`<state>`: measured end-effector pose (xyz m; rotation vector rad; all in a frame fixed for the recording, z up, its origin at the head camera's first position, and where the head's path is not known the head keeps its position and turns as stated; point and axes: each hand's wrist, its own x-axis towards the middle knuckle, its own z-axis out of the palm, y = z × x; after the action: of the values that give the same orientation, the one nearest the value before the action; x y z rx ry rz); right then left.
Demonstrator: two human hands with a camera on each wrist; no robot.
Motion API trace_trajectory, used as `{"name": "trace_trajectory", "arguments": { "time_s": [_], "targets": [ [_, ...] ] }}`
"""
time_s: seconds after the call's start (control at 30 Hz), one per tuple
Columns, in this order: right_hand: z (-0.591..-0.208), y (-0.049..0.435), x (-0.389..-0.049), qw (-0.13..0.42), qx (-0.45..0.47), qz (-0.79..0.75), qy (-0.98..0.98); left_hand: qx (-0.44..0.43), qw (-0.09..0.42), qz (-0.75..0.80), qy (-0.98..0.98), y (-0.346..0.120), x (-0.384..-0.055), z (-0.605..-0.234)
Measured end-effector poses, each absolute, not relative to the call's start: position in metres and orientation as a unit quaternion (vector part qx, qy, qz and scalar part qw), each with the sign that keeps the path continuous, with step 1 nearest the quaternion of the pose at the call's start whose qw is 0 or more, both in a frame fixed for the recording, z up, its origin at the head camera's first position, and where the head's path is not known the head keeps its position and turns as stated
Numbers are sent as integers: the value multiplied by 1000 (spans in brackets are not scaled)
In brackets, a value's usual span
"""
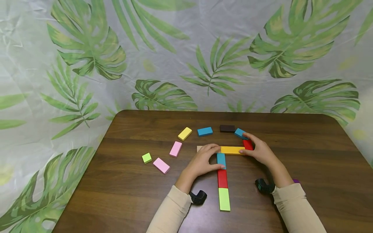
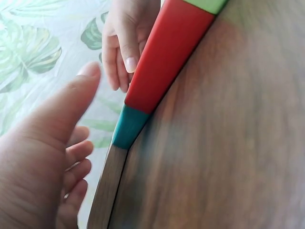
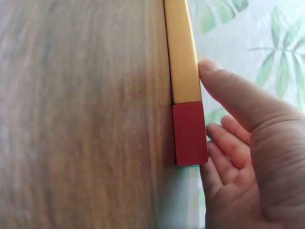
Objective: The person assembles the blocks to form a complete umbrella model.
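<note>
Flat coloured blocks form a T-like layout on the table. My left hand [image 1: 204,160] spans a teal block [image 1: 221,158], thumb by its near end and fingertips beside the yellow-orange block [image 1: 231,150]. A natural wood block [image 1: 199,148] is partly hidden behind this hand. Below the teal block lie a red block [image 1: 222,179] and a lime block [image 1: 224,199], end to end. My right hand [image 1: 260,150] has its thumb at the yellow-orange block's edge in the right wrist view, its other fingers loosely bent beside another red block [image 3: 189,133].
Beyond the right fingertips lies a slanted blue block [image 1: 240,133], near a dark brown block [image 1: 227,128]. Another blue block [image 1: 205,131], a yellow block [image 1: 185,133], two pink blocks [image 1: 175,149] and a small lime block [image 1: 147,158] curve leftwards. A purple thing [image 1: 296,181] peeks out by the right sleeve.
</note>
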<state>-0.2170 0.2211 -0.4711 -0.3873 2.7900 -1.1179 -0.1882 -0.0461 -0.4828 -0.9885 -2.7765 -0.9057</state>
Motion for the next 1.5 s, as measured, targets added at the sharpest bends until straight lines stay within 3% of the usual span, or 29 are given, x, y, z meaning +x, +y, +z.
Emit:
{"name": "trace_trajectory", "arguments": {
  "time_s": [0.4, 0.6, 1.5],
  "targets": [
    [-474, 224, -217, 57, -125, -371, 918, -271, 136, -354, -885, -60, -188, -474],
    [-474, 225, -217, 56, -126, -368, 919, -269, 155, -354, -882, -76, -189, -469],
    [-473, 222, -217, 58, -130, -369, 918, -170, 48, -367, -914, -161, -191, -463]
  ]
}}
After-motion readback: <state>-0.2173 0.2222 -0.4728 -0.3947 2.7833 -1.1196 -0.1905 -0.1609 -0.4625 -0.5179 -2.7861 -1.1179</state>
